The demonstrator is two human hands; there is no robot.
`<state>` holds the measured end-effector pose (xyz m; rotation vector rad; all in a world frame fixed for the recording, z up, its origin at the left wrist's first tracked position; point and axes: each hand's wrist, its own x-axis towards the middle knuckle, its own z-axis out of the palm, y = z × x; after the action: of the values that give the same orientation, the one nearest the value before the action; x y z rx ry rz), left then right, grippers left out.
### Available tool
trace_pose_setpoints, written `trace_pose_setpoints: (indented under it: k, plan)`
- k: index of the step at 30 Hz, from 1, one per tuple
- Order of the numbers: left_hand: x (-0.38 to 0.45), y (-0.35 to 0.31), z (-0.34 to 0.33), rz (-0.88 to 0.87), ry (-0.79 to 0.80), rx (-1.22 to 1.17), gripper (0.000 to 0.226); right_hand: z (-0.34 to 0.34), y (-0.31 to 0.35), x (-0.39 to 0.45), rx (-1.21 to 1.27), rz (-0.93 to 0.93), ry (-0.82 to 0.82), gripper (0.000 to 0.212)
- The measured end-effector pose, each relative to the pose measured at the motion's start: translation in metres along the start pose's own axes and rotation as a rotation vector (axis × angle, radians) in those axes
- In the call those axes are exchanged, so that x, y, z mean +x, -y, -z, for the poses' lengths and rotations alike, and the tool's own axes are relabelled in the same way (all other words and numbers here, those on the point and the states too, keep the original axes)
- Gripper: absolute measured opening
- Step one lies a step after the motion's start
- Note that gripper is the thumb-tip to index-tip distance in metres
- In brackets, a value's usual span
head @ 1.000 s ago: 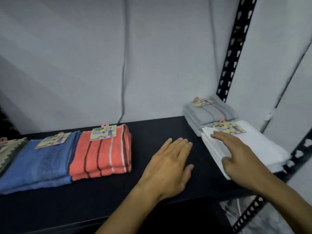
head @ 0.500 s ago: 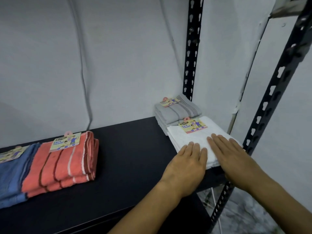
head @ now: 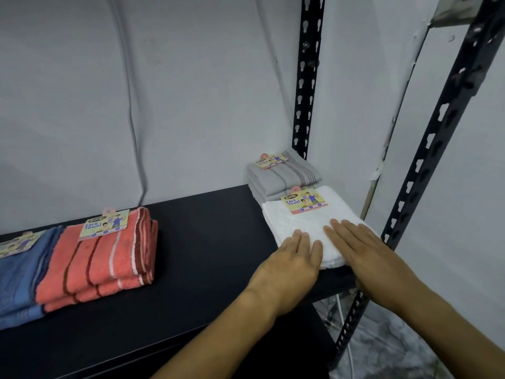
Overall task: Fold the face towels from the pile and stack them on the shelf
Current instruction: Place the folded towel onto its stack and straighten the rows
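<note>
At the far left a card label [head: 16,243] runs off the frame edge, and its print is too blurred to read; whatever it is attached to is cut off with it. Next comes a stack of blue towels [head: 21,280], also cropped at the left and bottom, so its full extent cannot be seen. Pressed against its right side lies a stack of coral striped towels [head: 95,258], three folded layers showing at the front, topped by a tag reading "Face Towel" [head: 105,224]. All of this sits on the black shelf [head: 196,242], whose middle stretch is bare dark board.

Behind, a thin cable [head: 134,127] hangs down the grey wall and disappears behind the shelf. Toward the right rear corner a stack of grey towels [head: 284,177] with thin dark stripes sits just before a perforated black upright [head: 306,77]. A white towel stack [head: 297,228] lies directly in front of it, touching it and hiding its lower front; how many white layers there are is hard to tell. A second perforated post [head: 426,160] crosses in front at the right, close beside the white stack's right edge.

The left hand [head: 289,258] lies flat, fingers straight and together, on the near-left part of the white stack. The right hand [head: 363,250] lies the same way on its near-right part, fingers extended, gripping nothing. Both cover the stack's front edge.
</note>
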<state>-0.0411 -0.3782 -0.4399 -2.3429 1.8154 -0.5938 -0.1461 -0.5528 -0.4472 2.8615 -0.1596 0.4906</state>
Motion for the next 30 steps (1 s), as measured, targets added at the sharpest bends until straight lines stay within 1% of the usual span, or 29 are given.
trace_pose_setpoints:
  k: [2, 4, 7, 11, 14, 20, 24, 28, 30]
  plan:
    - [-0.015, 0.008, 0.0, -0.002, -0.056, -0.054, 0.07, 0.001, 0.005, -0.003, 0.001, 0.041, 0.005, 0.115]
    - [-0.032, 0.015, 0.007, 0.012, -0.064, -0.111, 0.074, 0.001, 0.015, -0.003, 0.027, 0.087, 0.013, 0.117]
    - [-0.058, 0.024, 0.013, 0.054, -0.019, -0.181, 0.079, 0.0, 0.039, 0.002, 0.074, 0.124, 0.01, 0.11]
    - [-0.09, 0.038, 0.012, 0.176, 0.038, -0.143, 0.089, -0.003, 0.072, 0.017, 0.137, 0.163, 0.004, 0.105]
    - [-0.11, 0.052, 0.01, 0.251, 0.068, -0.149, 0.095, -0.004, 0.091, 0.032, 0.193, 0.187, -0.018, 0.097]
    - [-0.137, 0.077, 0.003, 0.379, 0.069, -0.168, 0.097, -0.007, 0.124, 0.06, 0.34, 0.199, -0.073, 0.081]
    - [-0.144, 0.086, 0.0, 0.445, 0.035, -0.133, 0.097, -0.013, 0.143, 0.078, 0.372, 0.201, -0.107, 0.081]
    - [-0.143, 0.09, -0.001, 0.462, 0.001, -0.09, 0.086, -0.018, 0.152, 0.088, 0.343, 0.201, -0.109, 0.086]
    - [-0.144, 0.092, 0.0, 0.458, 0.024, -0.094, 0.091, -0.018, 0.152, 0.087, 0.329, 0.211, -0.109, 0.084]
